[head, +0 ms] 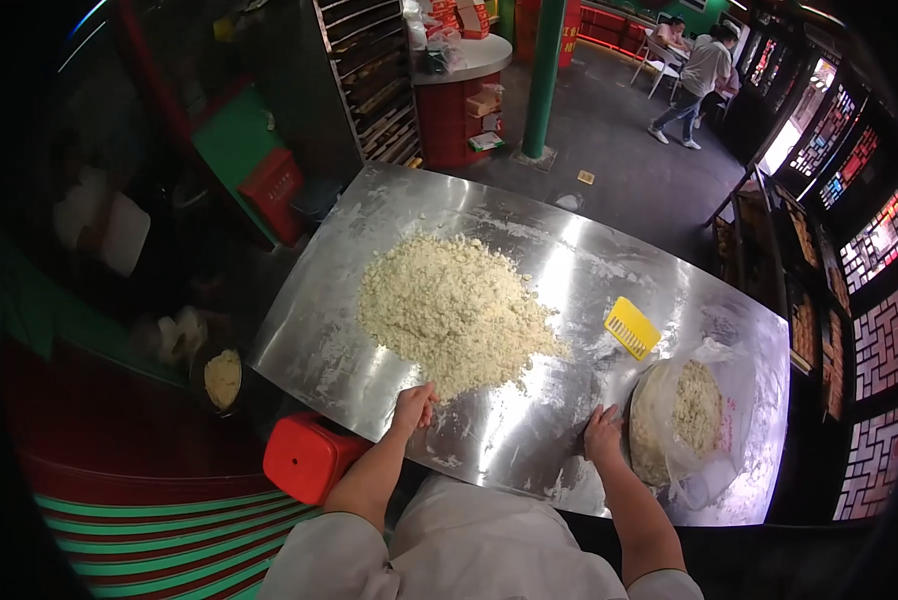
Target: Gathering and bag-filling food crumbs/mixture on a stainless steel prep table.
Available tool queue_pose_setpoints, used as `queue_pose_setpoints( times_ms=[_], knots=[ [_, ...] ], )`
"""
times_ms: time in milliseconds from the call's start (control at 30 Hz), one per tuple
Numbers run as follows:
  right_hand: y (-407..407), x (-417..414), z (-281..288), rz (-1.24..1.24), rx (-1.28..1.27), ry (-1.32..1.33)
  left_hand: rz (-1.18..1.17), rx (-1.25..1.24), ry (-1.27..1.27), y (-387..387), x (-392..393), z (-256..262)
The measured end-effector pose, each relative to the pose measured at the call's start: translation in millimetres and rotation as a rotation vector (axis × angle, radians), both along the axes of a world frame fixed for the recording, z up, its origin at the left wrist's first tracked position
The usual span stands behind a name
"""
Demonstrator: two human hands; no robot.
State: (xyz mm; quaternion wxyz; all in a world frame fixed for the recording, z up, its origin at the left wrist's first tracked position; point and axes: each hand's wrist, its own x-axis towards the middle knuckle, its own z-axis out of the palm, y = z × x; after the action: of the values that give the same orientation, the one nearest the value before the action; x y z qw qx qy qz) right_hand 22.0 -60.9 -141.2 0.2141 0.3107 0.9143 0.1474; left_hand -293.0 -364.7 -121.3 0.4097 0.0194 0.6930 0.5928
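Note:
A wide heap of pale, crumbly dough (456, 307) lies on the stainless steel table (306, 292) in front of me. At its near edge is my left hand (416, 407), with the fingers loosely curled; whether anything is in them is hidden. My right hand (603, 433) rests palm down by the tabletop, fingers slightly apart and holding nothing. Just right of it stands a bowl-shaped container in a clear plastic bag (708, 427), filled with similar crumbly mixture (696, 405). A yellow slotted plastic scraper (633, 328) lies flat beyond that bag.
A red plastic stool (310, 459) stands against the table's near left side. A bowl of pale food (222, 379) is at the left. Beyond the table are a tray rack (378, 82), a green post (545, 82) and a walking person (704, 75). Shelves of baked goods (803, 322) line the right.

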Motion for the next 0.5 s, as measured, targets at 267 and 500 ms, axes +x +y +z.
queue_pose_setpoints(
  times_ms=[267,500],
  knots=[
    [15.0,-18.8,43.8,-0.092,-0.268,-0.089,0.002,0.051,-0.069,8.5,-2.5,-0.4],
    [14.1,-153.8,92.7,-0.052,-0.891,0.667,0.453,0.089,0.55,0.7,-61.0,4.5]
  ],
)
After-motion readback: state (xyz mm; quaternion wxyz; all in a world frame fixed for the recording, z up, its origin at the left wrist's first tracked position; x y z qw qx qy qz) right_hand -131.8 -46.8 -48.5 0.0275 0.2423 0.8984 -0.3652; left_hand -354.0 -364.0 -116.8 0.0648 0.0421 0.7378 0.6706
